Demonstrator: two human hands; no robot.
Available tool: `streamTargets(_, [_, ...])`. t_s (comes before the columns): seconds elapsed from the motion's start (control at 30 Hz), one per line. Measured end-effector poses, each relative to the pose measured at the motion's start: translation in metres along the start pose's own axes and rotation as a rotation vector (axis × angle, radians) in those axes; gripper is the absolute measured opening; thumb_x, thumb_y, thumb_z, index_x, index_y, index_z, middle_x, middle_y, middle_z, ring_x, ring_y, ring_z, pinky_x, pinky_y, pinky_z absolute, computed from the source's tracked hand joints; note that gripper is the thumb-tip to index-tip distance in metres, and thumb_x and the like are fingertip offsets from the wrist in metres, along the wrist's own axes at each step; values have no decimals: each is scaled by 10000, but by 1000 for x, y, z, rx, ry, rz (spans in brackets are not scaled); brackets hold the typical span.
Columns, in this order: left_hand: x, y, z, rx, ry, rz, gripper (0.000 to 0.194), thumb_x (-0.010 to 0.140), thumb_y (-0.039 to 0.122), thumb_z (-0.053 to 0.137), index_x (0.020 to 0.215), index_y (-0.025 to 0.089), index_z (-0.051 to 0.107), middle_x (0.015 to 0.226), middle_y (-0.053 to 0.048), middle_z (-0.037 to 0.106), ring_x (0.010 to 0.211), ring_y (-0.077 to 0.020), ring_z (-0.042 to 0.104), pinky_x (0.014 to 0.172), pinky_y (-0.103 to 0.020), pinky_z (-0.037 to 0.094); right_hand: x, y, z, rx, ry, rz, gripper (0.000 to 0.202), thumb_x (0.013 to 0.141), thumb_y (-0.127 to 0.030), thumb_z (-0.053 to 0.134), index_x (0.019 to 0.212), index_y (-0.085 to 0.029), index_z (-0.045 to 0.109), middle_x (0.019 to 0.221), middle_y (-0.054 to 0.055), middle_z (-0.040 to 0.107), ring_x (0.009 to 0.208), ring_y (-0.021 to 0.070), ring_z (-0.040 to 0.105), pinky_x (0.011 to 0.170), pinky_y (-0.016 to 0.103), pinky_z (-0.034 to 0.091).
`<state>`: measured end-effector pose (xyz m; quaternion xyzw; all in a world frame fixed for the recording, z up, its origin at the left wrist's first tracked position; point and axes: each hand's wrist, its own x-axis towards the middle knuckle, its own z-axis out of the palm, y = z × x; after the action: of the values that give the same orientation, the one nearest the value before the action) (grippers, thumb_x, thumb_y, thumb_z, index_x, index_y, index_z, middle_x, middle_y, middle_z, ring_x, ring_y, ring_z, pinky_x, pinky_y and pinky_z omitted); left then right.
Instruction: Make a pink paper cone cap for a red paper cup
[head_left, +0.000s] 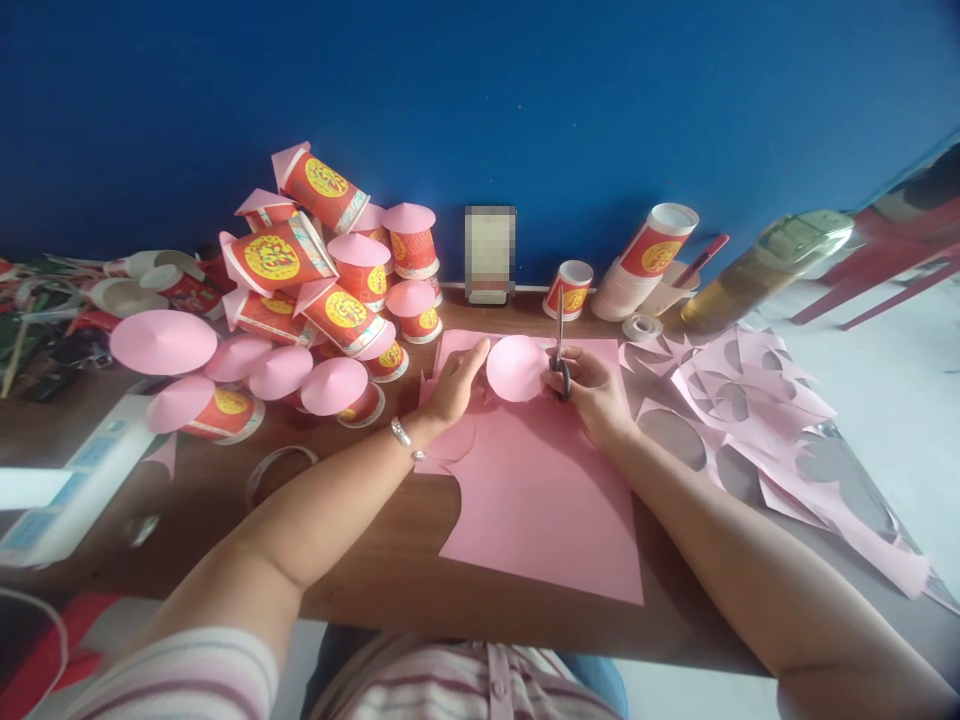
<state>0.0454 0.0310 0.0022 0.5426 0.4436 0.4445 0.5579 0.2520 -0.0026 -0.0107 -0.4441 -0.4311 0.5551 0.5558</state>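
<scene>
A round pink paper disc (517, 368) is held up over the pink sheets, its left edge at my left hand (459, 382), whose thumb side points up. My right hand (589, 388) grips black-handled scissors (560, 345) at the disc's right edge, blades pointing up and away from me. Beneath both hands lies a large pink paper sheet (547, 500) with a curved cut in its left edge. A circle outline shows on the pink paper near my left wrist.
Red cups with pink cone tops (349, 310) are piled at the left. Behind the sheet stand a phone (490, 255), a red cup (568, 290) and a tilted cup stack (649, 262). Pink paper scraps (742, 400), a tape roll (643, 327) and a bottle (765, 270) are at the right.
</scene>
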Motion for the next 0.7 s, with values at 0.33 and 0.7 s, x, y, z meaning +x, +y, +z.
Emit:
streamTargets(0.33, [2, 1, 0, 63, -162, 85, 475, 755, 619, 793, 759, 163, 659, 607, 17, 512, 543, -101, 399, 496, -267, 318, -1, -1, 1, -58, 10, -3, 495, 683, -507, 901, 1012, -255, 630, 721, -45, 612, 621, 135, 565, 606, 300, 470])
streamTargets(0.7, [7, -10, -5, -11, -9, 0, 464, 787, 597, 780, 730, 192, 562, 574, 56, 420, 474, -74, 367, 446, -236, 282, -3, -3, 3, -148, 71, -17, 442, 787, -538, 815, 1025, -235, 600, 690, -34, 665, 580, 132, 582, 588, 295, 475])
